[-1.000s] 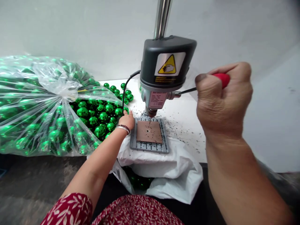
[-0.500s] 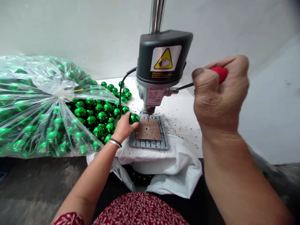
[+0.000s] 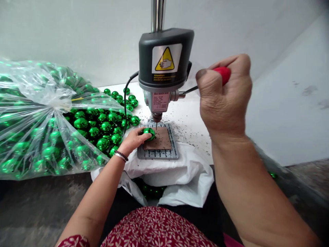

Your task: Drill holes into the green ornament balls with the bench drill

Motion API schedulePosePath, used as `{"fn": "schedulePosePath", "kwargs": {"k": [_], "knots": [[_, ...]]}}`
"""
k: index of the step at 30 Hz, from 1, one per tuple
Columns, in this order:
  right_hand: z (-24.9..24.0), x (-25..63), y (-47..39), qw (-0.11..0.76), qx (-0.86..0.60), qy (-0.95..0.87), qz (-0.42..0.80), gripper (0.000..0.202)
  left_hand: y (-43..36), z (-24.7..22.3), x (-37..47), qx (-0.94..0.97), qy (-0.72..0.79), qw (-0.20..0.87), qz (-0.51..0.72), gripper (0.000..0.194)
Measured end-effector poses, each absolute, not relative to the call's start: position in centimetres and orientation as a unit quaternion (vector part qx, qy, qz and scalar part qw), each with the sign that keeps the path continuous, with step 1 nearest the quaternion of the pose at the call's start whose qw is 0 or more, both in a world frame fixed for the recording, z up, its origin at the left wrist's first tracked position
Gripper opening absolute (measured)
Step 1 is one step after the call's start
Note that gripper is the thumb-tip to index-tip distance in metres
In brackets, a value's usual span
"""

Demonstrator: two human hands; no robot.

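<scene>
My left hand (image 3: 135,139) grips a shiny green bauble (image 3: 149,133) between thumb and fingers, over the left part of a brown board (image 3: 163,141). Just right of the bauble, the thin bit (image 3: 157,126) of a bench drill (image 3: 166,61) points down. The board lies on the drill's grey slotted base (image 3: 172,154), scattered with dark shavings. High on the right, my right hand (image 3: 227,92) is wrapped round the red knob (image 3: 223,75) of the drill's feed lever (image 3: 190,90). The bauble's underside is hidden.
A big clear plastic bag (image 3: 38,113) full of green baubles fills the left. Several loose baubles (image 3: 132,101) lie by the drill's black cord (image 3: 125,106). White sacking (image 3: 185,171) drapes over the front edge, with baubles below. Dark shavings litter the white tabletop (image 3: 195,127).
My left hand has brought the bauble rightward over the board, closer to the bit, covering the board's hole. My right hand stays on the red knob. The whole view has shifted slightly.
</scene>
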State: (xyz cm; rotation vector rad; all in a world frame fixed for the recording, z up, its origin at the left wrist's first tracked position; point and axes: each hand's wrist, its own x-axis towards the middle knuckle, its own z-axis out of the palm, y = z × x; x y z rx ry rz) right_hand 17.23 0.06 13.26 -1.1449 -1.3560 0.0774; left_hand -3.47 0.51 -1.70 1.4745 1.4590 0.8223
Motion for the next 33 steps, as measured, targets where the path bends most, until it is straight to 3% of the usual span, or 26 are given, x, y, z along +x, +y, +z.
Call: {"fn": "schedulePosePath", "kwargs": {"k": [3,6,17,33], "knots": [[13.2,17.2,0.1,0.643,-0.485,-0.592,0.038,0.017,0.7,-0.9,-3.4,0.654,0.594,0.37,0.287,0.042],[13.1,17.3,0.2,0.657,-0.47,-0.589,0.037,0.016,0.8,0.2,-3.0,0.669,0.632,0.315,0.232,0.051],[13.2,17.5,0.0,0.638,-0.483,-0.597,0.062,0.021,2.1,1.8,-1.5,0.739,0.612,0.242,0.143,0.052],[12.0,17.5,-0.8,0.64,-0.475,-0.603,0.013,0.014,1.4,-0.8,-0.9,0.686,0.551,0.398,0.261,0.048]]}}
